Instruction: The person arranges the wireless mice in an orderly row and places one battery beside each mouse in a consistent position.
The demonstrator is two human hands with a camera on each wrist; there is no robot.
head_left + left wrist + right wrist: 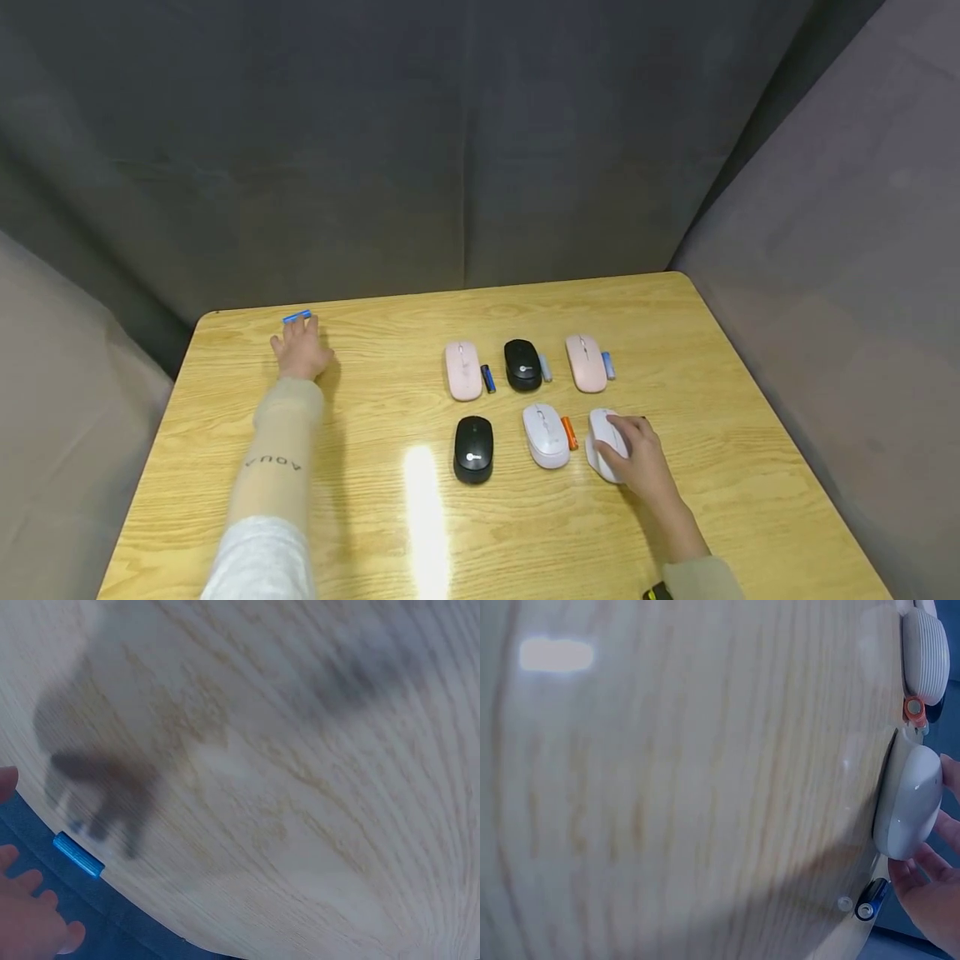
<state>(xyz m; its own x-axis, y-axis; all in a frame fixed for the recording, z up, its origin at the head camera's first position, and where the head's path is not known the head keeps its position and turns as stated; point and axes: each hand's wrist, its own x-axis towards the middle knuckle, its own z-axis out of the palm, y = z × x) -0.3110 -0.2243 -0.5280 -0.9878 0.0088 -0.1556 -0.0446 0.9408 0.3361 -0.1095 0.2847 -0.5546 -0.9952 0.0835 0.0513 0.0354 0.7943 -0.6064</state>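
Note:
At the far left of the table, my left hand [302, 354] reaches with spread fingers to a blue battery [297, 317] near the back edge. In the left wrist view the fingers stand apart, close to the blue battery [79, 855]. My right hand [637, 457] grips a white computer mouse [604, 442] in the front row, thumb on one side and fingertips on the other. A second white edge shows along that mouse's left side. Close under the hand in the right wrist view, a dark blue battery [871, 898] lies beside the white mouse [911, 802].
Left of the held mouse are an orange battery [570, 433], another white mouse [546, 435] and a black mouse [473, 450]. Behind them stand two pink mice, one on the left [463, 371], around a black mouse [522, 364], each with a battery alongside. Dark curtains [465, 150] surround the table.

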